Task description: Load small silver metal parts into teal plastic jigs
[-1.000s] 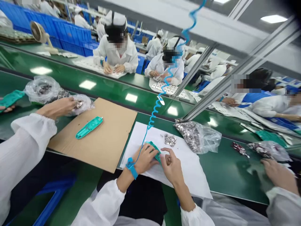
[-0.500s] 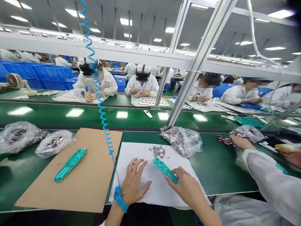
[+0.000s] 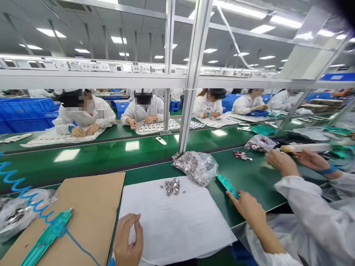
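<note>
So the right hand (image 3: 248, 208) is closed on one end of a teal casing (image 3: 227, 186), thumb along the near side, fingers wrapped round the other, and the far end sticks out toward the plastic bag (image 3: 191, 166). It's off to the right of the white sheet (image 3: 177, 225), over the green table (image 3: 249, 177); can't tell if it touches the tabletop. The left hand (image 3: 129, 238) is empty, half open, fingers curled with a gap to the thumb, at the sheet's left edge.

Count time: two teal casings close by, the held one and the other casing (image 3: 47, 238) lying on the single piece of cardboard (image 3: 83, 199), with one blue coiled cord (image 3: 19, 186) crossing in front of it. One heap of metal bits (image 3: 172, 187) on the sheet, way too many to count, plus a few loose ones beside it. One little pile of dark red pieces (image 3: 240, 155) farther right, near a co-worker's hand (image 3: 281, 161). One white piece (image 3: 161, 140) on the green strip behind.

Looks-wise, the held casing is long, slim and bright teal, tilted, with a rounded far end. Its near end is hidden in the hand, and the surface details are too small to make out.
</note>
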The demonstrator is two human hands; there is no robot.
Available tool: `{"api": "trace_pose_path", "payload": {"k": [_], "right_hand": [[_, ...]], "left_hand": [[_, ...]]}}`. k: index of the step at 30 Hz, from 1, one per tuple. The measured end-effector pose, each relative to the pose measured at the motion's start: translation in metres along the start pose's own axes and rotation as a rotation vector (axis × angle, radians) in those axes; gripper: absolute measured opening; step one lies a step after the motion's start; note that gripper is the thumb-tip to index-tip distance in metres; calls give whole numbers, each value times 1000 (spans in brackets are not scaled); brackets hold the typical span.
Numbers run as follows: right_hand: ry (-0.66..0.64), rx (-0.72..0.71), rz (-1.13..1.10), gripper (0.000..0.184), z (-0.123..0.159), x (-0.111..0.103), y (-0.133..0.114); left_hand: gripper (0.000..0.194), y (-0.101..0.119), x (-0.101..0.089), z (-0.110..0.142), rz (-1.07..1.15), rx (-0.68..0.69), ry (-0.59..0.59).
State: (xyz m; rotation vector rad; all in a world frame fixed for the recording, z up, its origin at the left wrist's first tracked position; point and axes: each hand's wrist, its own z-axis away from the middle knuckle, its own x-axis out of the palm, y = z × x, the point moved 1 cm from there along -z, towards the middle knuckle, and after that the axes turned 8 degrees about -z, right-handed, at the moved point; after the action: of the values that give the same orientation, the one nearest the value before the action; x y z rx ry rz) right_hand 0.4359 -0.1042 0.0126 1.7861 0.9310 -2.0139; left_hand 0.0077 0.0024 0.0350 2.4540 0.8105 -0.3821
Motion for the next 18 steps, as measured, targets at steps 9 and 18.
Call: {"api": "trace_pose_path", "payload": {"k": [9,18], "right_hand": [[-215,-567,-212,37,34,-4,-97],[-314,-819,-143,34,-7,85,-142]], "left_hand": [[32,-79,-61,-11,-491,-373,-163],[49,-148,-131,-1,-938,-632,-501]]}}
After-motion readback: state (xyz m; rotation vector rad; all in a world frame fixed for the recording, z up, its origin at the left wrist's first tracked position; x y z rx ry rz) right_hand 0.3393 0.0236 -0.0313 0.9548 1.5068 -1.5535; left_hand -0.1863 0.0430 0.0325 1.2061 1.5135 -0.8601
